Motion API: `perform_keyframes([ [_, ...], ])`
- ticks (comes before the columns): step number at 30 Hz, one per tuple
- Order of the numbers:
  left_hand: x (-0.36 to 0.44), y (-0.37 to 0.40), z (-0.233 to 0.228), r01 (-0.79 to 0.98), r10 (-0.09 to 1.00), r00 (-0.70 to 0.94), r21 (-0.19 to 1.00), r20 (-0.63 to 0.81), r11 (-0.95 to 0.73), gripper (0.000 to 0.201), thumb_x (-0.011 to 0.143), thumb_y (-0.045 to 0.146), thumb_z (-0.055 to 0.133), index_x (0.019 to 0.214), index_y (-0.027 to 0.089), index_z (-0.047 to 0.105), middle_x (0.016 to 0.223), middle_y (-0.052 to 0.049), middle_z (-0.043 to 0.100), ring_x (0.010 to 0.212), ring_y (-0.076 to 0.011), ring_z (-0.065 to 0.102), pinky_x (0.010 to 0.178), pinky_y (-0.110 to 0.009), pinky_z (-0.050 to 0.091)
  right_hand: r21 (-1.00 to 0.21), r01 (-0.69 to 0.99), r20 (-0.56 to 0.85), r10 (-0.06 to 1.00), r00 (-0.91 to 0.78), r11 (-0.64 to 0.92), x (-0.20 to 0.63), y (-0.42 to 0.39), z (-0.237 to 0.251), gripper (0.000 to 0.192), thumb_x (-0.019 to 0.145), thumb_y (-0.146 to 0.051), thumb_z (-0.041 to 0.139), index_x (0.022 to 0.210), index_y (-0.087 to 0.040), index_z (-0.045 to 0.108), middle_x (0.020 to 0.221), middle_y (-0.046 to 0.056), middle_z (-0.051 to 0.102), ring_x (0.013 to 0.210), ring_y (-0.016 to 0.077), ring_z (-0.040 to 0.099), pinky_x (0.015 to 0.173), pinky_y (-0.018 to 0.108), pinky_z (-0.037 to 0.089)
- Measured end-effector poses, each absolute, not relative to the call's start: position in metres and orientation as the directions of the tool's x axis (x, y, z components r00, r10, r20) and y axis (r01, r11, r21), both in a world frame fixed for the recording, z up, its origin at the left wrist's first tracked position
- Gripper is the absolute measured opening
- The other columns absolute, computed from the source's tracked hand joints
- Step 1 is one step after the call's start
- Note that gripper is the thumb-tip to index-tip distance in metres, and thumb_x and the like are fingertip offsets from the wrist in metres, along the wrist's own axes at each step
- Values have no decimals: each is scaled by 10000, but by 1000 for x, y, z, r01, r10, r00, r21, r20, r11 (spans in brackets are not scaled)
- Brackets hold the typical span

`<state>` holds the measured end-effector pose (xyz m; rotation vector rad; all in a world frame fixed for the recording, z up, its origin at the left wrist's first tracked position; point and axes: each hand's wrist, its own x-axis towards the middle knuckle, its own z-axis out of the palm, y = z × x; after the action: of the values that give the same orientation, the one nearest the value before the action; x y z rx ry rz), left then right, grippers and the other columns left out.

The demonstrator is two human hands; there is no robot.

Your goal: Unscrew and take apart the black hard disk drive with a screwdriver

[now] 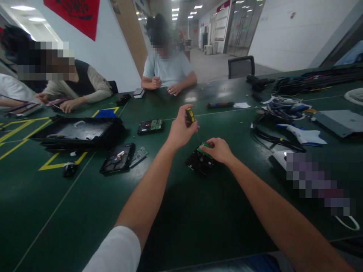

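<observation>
My left hand (181,128) is closed around a screwdriver (191,114) with a yellow and black handle. Its thin shaft points down toward a black hard drive (198,163) on the table. A green circuit board (204,146) shows at the drive's far end. My right hand (219,150) pinches the drive at that board, thumb and fingers closed over its edge. Whether the board is loose from the drive, and whether the screwdriver's tip touches it, I cannot tell. To the left lie another black drive (118,158), a loose circuit board (138,156) and a drive with a green board (150,126).
A black tray (113,130) and a computer mouse (70,169) are at the left. Cable bundles (286,109), a grey metal box (340,122) and a partly pixelated long object (317,181) lie at the right. Co-workers sit across and at the far left.
</observation>
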<state>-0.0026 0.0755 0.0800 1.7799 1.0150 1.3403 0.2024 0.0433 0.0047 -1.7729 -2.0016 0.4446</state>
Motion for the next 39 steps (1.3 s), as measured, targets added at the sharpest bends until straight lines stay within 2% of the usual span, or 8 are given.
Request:
perform_keyframes([
  [8,-1,74,79,149,885,198,879,422,-452,653,933,132,663,1514,316,430,1101,-34,714,842,-166,793,789,-345,700,-486,868,112,992,-54,102,197,35,7,545,904,-659,732,1225,-221,778,1209,137,753,1121,334,676,976,465,522],
  [12,1,78,71,158,886,188,877,424,-453,648,942,128,650,1519,318,427,1113,-38,719,843,-162,795,782,-336,698,-487,870,104,994,-32,79,196,34,4,572,903,-660,733,1269,-221,766,1239,155,739,1149,358,672,988,483,521],
  [19,5,79,66,149,887,209,883,412,-445,683,935,120,646,1539,345,420,1156,-40,724,881,-162,791,805,-331,685,-485,872,129,992,1,62,193,32,2,529,899,-653,741,1228,-240,771,1228,151,740,1182,391,656,989,519,518],
  [24,5,77,63,176,874,256,869,413,-462,683,941,119,642,1547,351,431,1169,-47,736,905,-174,789,851,-355,671,-521,850,128,992,-13,78,194,31,2,522,904,-642,742,1240,-243,767,1231,149,739,1156,385,665,971,524,523],
  [39,12,73,55,228,858,227,831,461,-507,693,972,122,625,1584,361,405,1216,-50,740,960,-180,777,902,-372,652,-543,838,114,993,18,47,193,32,7,499,885,-627,776,1201,-241,791,1211,142,762,1115,369,690,964,509,530],
])
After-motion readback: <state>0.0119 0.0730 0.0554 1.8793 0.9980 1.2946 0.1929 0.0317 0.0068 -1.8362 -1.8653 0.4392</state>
